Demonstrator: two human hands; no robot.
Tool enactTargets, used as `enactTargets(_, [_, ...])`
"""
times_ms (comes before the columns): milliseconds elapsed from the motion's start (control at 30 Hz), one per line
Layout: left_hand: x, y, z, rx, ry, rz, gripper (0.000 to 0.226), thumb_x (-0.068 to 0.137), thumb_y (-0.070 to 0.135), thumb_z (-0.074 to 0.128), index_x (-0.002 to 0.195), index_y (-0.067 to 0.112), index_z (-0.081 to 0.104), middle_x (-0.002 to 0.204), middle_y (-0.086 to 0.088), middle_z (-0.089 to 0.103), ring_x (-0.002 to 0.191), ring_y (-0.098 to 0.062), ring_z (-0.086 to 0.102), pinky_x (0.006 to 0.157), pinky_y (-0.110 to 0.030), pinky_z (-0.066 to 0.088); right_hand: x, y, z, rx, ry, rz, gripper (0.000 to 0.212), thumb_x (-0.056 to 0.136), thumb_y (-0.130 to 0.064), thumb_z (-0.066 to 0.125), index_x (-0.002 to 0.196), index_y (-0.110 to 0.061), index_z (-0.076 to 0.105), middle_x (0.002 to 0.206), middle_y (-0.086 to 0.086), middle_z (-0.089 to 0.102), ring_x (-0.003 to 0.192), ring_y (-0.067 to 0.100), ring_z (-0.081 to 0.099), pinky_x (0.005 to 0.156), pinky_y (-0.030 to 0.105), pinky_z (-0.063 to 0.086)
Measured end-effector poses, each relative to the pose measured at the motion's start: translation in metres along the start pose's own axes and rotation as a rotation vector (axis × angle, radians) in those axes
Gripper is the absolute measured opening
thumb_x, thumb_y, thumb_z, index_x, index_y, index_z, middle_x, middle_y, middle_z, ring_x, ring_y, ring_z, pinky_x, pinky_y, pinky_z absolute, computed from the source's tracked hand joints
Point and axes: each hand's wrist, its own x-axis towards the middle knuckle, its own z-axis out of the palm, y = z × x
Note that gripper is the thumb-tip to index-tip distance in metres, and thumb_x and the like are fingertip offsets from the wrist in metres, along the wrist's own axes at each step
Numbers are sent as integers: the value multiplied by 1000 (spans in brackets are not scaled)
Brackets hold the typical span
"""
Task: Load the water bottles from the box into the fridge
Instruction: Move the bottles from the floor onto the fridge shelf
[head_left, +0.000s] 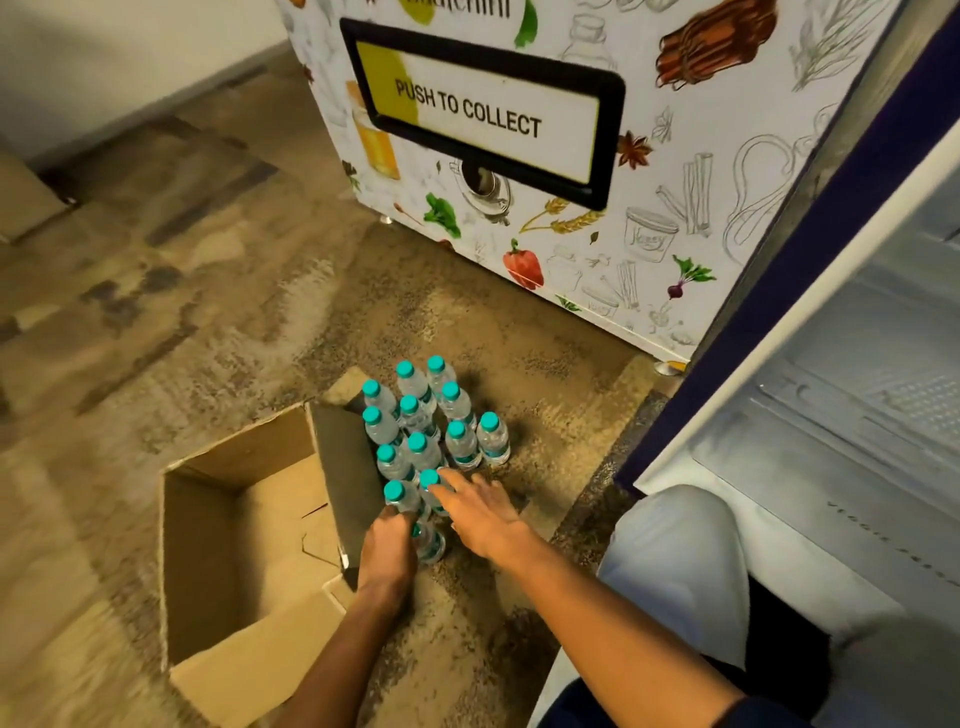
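Twelve or so small water bottles (434, 436) with teal caps stand upright in a tight cluster on the carpet, just beside the right flap of the cardboard box (228, 540), whose visible inside holds no bottles. None is in the fridge (841, 415) yet; its open compartment lies well to the right of the cluster, beyond the person's knee (680, 566). The nearest bottles sit directly ahead of both hands, long axes vertical, caps up. The left hand (388, 551) is closest to the near corner of the cluster: its fingers curl down around the body of the nearest bottle (400, 501), just below the cap, in what looks like a grip. The right hand (480, 512) reaches in from the right with fingers spread and nearly straight, fingertips touching the neighbouring bottle (431, 488) at cap height, not yet closed on it. Lifting should be straight up, then a swing rightward to the fridge.
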Motion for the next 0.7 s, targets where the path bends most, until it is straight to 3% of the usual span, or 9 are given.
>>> enactTargets(233, [9,-10,0,14,-27,-27,27,88,10,63,115,16,65,114,-7,65,102,-22,60,80,-27,45,27,-10,4,-44,3,-53,90,83,9,62,155,-25,19,164,-4,-5,135,42,35,107,55,36])
enactTargets(333, [13,-10,1,4,-36,-38,23,88,7,62,110,14,66,112,-7,65,98,-19,59,73,-22,39,33,-11,9,-93,-32,-61,89,85,8,61,155,-25,17,164,-3,-7,135,41,36,106,53,38])
enactTargets(433, [16,-11,3,2,-26,-45,24,89,6,60,111,14,66,113,-7,64,97,-18,57,73,-21,38,34,-11,13,-115,-22,-60,73,89,5,57,151,-20,29,162,2,5,133,41,37,102,50,43])
enactTargets(533, [18,-10,4,-10,-20,-56,24,89,6,61,112,13,66,114,-8,64,102,-22,59,79,-24,43,32,-5,19,-128,23,-66,49,94,4,48,140,-11,43,146,13,27,124,40,45,93,46,49])
enactTargets(600, [19,-10,6,-5,-18,-62,25,90,6,60,114,14,65,114,-9,63,103,-22,58,79,-23,42,27,5,32,-104,47,-89,37,99,-6,43,137,-8,44,118,5,46,116,39,53,91,44,47])
enactTargets(633, [19,-10,8,6,-14,-61,25,91,6,59,114,13,64,114,-9,62,104,-21,57,78,-22,40,22,11,37,-106,84,-103,37,102,-17,40,138,-9,41,99,-4,47,113,39,55,90,44,45])
enactTargets(667, [20,-10,9,15,-13,-62,26,91,6,58,115,13,64,114,-9,62,104,-21,57,78,-22,39,19,16,41,-61,99,-77,39,103,-24,37,139,-9,39,91,-8,45,113,39,55,91,44,44])
enactTargets(700, [20,-11,10,15,-8,-63,26,91,6,58,116,12,64,114,-9,62,104,-21,57,78,-22,40,17,20,43,-36,89,-55,39,103,-22,37,139,-8,39,97,-3,49,115,39,54,91,44,44])
